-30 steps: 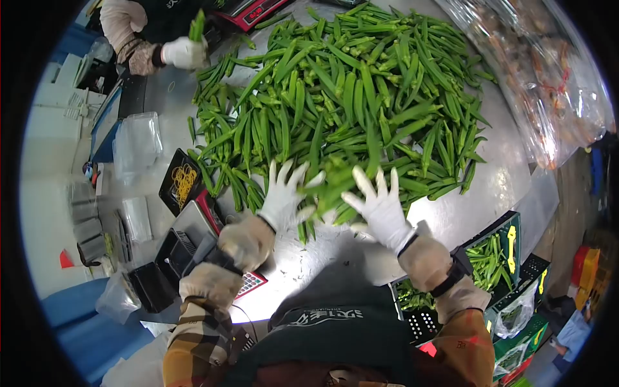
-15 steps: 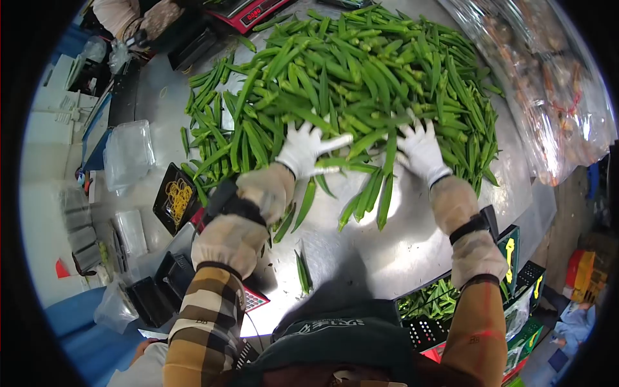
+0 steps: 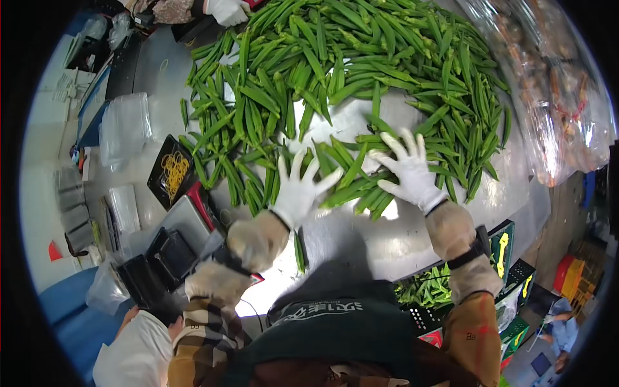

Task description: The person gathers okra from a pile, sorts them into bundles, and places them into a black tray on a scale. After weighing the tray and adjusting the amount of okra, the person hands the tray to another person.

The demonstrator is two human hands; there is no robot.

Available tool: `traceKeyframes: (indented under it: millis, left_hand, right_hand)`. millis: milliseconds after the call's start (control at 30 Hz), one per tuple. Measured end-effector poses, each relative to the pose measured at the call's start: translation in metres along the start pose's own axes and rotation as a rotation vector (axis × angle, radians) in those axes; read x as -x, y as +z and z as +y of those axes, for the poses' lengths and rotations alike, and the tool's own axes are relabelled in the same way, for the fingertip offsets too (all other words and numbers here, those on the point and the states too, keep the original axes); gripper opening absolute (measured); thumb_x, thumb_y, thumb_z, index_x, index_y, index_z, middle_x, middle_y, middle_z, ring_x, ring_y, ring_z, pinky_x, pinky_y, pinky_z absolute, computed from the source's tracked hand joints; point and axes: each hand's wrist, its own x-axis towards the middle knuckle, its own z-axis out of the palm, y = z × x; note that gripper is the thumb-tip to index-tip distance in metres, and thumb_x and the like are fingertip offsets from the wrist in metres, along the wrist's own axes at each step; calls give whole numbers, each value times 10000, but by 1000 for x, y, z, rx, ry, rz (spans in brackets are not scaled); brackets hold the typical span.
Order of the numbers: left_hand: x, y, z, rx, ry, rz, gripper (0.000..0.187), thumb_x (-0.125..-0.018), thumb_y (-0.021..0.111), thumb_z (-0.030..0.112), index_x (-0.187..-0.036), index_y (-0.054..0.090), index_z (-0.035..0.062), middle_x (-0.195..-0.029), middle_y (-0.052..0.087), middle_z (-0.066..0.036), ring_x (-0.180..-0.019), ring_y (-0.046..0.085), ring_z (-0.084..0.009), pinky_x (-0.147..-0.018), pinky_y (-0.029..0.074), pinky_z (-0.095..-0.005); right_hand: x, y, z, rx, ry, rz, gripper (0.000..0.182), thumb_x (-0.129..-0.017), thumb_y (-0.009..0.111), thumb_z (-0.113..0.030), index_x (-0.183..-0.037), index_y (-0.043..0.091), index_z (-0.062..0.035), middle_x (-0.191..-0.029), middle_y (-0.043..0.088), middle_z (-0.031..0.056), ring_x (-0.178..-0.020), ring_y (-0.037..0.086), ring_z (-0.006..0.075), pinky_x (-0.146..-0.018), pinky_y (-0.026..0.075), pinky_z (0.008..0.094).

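A wide heap of green okra [image 3: 361,39] spreads over the metal table [image 3: 361,251]. My left hand [image 3: 300,192], in a white glove, has its fingers spread at the near left edge of the okra. Opposite it, my right hand [image 3: 414,175], also white-gloved, lies with fingers apart against some pods. Between the two hands is a small loose group of okra [image 3: 351,187], with a patch of bare metal behind it. One single okra pod [image 3: 300,251] rests below my left wrist. Neither hand grips a pod.
A black tray of yellow rubber bands [image 3: 174,174] and clear plastic boxes [image 3: 126,129] are on the left. Black trays [image 3: 174,255] stand nearer me. Wrapped plastic packs [image 3: 548,84] lie at right, a crate of okra [image 3: 425,290] below. Another person's gloved hand [image 3: 227,9] is at the top.
Both hands have drawn toward me with some pods, leaving bare metal between this group and the heap. Another person's gloved hand has appeared at the top left.
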Motion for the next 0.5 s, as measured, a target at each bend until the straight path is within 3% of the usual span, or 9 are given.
traceKeyframes:
  millis: [33, 100, 167, 233, 300, 367, 433, 467, 500]
  left_hand:
    - [24, -1, 12, 76, -31, -17, 837, -727, 780, 488, -1464, 392, 400, -1504, 310, -208, -1399, 193, -529, -1041, 120, -786]
    - [59, 1, 32, 56, -92, -132, 804, -753, 712, 581, -1467, 401, 382, -1565, 215, -233, -1412, 133, -551, -1047, 99, -781]
    - [94, 23, 49, 53, -91, -107, 812, -773, 667, 623, -1486, 378, 365, -1589, 179, -217, -1410, 132, -562, -1046, 82, -784]
    - [121, 35, 68, 153, -106, -134, 759, -828, 643, 542, -1497, 361, 322, -1602, 202, -156, -1435, 120, -529, -1053, 72, -785]
    - [138, 38, 87, 175, -111, -198, 757, -835, 629, 550, -1502, 350, 325, -1599, 218, -143, -1438, 114, -526, -1053, 60, -787]
    - [150, 39, 95, 233, -148, -94, 681, -847, 645, 485, -1454, 448, 250, -1568, 297, -143, -1441, 154, -494, -1111, 78, -716]
    - [158, 46, 93, 345, -201, 74, 620, -855, 649, 436, -1413, 511, 204, -1544, 347, -146, -1442, 188, -466, -1144, 94, -667]
    - [163, 48, 93, 342, -273, 186, 512, -841, 680, 311, -1319, 592, 152, -1455, 465, -134, -1408, 289, -412, -1169, 166, -573]
    - [166, 51, 89, 375, -304, 252, 508, -823, 699, 267, -1307, 596, 150, -1425, 490, -130, -1391, 309, -407, -1162, 196, -555]
  right_hand:
    - [16, -5, -4, 4, 73, 95, 697, -727, 779, -353, -1377, 544, -264, -1535, 325, 129, -1414, 229, 446, -1171, 149, 611]
    - [48, -2, -9, 45, 258, 245, 725, -742, 788, -293, -1409, 516, -213, -1497, 383, 135, -1387, 297, 419, -1147, 236, 569]
    - [82, 25, -17, -67, 341, 442, 760, -747, 807, -231, -1421, 479, -104, -1330, 512, 157, -1186, 510, 361, -1015, 422, 429]
    - [97, 48, -38, -183, 506, 397, 794, -746, 816, -212, -1438, 445, -92, -1272, 522, 166, -1057, 571, 343, -896, 496, 389]
    - [104, 82, -55, -247, 676, 322, 868, -769, 803, -143, -1503, 342, -100, -1190, 518, 134, -799, 583, 201, -726, 527, 328]
    - [107, 95, -67, -576, 780, 363, 925, -777, 777, -94, -1545, 263, -118, -1201, 507, 101, -719, 556, 142, -701, 517, 290]
    - [110, 92, -75, -640, 803, 386, 889, -783, 753, -143, -1526, 267, -107, -1160, 581, 124, -802, 628, 219, -764, 521, 345]
    - [111, 89, -77, -669, 815, 399, 872, -786, 741, -167, -1517, 269, -102, -1139, 618, 135, -844, 663, 257, -796, 523, 373]
    - [113, 85, -78, -682, 812, 341, 876, -785, 738, -155, -1519, 265, -105, -1104, 632, 133, -847, 663, 257, -795, 523, 372]
